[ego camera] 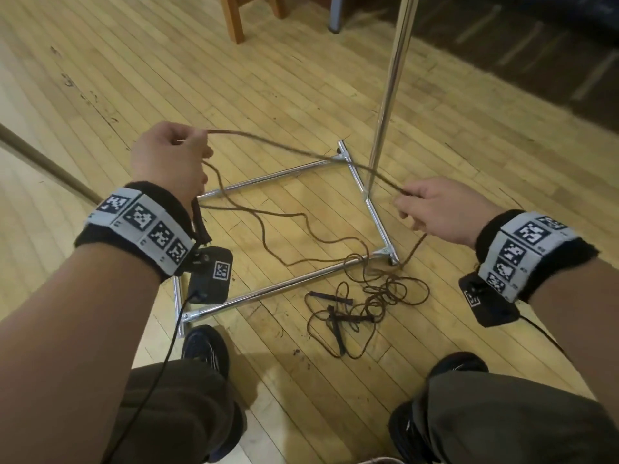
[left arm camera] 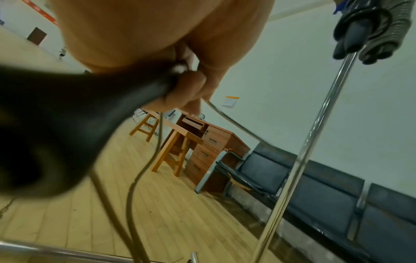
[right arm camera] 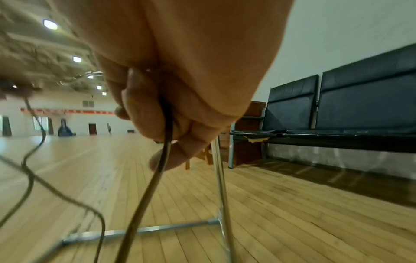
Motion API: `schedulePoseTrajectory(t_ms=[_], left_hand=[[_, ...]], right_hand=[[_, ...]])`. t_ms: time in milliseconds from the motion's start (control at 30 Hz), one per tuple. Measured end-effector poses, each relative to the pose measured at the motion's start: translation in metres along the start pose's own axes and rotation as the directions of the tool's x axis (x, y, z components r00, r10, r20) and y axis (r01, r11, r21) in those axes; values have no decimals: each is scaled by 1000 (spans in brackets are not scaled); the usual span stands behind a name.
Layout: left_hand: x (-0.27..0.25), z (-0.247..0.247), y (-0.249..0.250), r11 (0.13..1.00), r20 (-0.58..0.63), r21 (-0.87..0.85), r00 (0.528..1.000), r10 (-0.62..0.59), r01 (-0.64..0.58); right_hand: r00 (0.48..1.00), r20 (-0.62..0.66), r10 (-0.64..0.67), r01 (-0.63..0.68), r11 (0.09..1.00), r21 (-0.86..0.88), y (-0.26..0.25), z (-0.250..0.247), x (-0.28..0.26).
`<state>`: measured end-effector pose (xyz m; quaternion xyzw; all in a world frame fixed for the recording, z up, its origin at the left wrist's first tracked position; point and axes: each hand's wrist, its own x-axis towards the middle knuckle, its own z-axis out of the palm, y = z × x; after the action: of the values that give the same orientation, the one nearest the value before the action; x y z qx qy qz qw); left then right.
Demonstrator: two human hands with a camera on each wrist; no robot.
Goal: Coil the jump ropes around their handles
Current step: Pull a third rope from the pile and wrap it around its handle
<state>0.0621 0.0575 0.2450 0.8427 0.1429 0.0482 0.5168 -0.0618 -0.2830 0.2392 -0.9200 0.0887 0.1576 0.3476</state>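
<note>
A brown jump rope (ego camera: pixel 301 152) stretches taut between my two hands above the floor. My left hand (ego camera: pixel 197 152) grips its black handle (ego camera: pixel 201 226), which hangs down below the palm, and pinches the rope at the fingertips. In the left wrist view the handle (left arm camera: pixel 67 124) fills the left side, blurred, with fingers (left arm camera: pixel 186 89) curled round it. My right hand (ego camera: pixel 405 205) grips the rope further along; its fingers (right arm camera: pixel 155 115) curl round the rope (right arm camera: pixel 144 204). The slack rope (ego camera: pixel 268 229) snakes over the floor. A second tangled jump rope (ego camera: pixel 378 293) with black handles (ego camera: pixel 338 333) lies on the floor.
A chrome rack base (ego camera: pixel 375 216) lies on the wooden floor under the rope, with its upright pole (ego camera: pixel 392 78) just beyond my right hand. Coiled ropes (left arm camera: pixel 371 30) hang at the pole's top. Black bench seats (right arm camera: pixel 337 106), a wooden desk (left arm camera: pixel 213 142) and a stool (ego camera: pixel 234 18) stand beyond.
</note>
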Motion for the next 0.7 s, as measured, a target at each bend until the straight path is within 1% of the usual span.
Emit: schedulePoseTrajectory(t_ms=[67,100,133,167,200,233,267,300,333,367,400,433,500,533,567,600,633,667,700], left_hand=[[-6,1,-4,997,115,78,993,2,-12],[-14,5,-3,996,199,68,979,36,-51],[-26,11,1,995,313,18,946,85,-95],[-39,19,6,990,444,-50,885,140,-131],[-53,27,12,982,567,-119,803,186,-143],[-65,34,17,976,665,-166,715,215,-139],[-75,39,21,972,731,-189,641,236,-143],[-82,43,24,967,767,-195,590,254,-164],[-86,45,26,961,783,-192,560,271,-196],[-88,46,27,958,791,-182,545,277,-222],[-88,45,28,959,794,-164,546,267,-231],[-86,43,28,960,786,-136,563,255,-244],[-81,38,28,952,744,-63,621,246,-300],[-76,35,29,945,698,-27,671,251,-325],[-69,30,30,948,621,0,743,249,-318],[-59,23,31,965,509,-1,830,227,-263],[-47,13,31,984,379,-46,908,176,-171],[-33,2,32,989,257,-134,962,96,-63],[-20,-9,30,973,159,-230,987,9,28]], right_hand=[[1000,-10,-18,19,987,160,-14,-5,-5],[999,11,-33,30,971,236,-22,-6,-8],[997,45,-57,41,954,298,-31,-6,-10],[993,81,-87,55,939,339,-40,-4,-12],[986,114,-121,74,933,352,-48,-2,-14],[978,140,-156,101,935,341,-56,1,-16],[969,157,-189,132,940,316,-63,5,-18],[962,165,-219,165,943,289,-68,9,-19],[956,167,-240,190,945,268,-71,12,-19],[954,169,-249,203,946,253,-71,14,-20],[952,172,-252,207,948,240,-71,15,-20],[952,176,-250,208,952,225,-69,16,-20],[957,177,-230,201,965,168,-60,17,-17],[964,168,-207,189,975,121,-53,18,-15],[972,151,-178,170,983,61,-44,18,-12],[981,129,-146,147,989,1,-32,18,-9],[987,110,-113,119,992,-47,-20,17,-5],[992,97,-81,88,993,-75,-6,15,-2],[994,93,-50,58,995,-85,7,13,0]])
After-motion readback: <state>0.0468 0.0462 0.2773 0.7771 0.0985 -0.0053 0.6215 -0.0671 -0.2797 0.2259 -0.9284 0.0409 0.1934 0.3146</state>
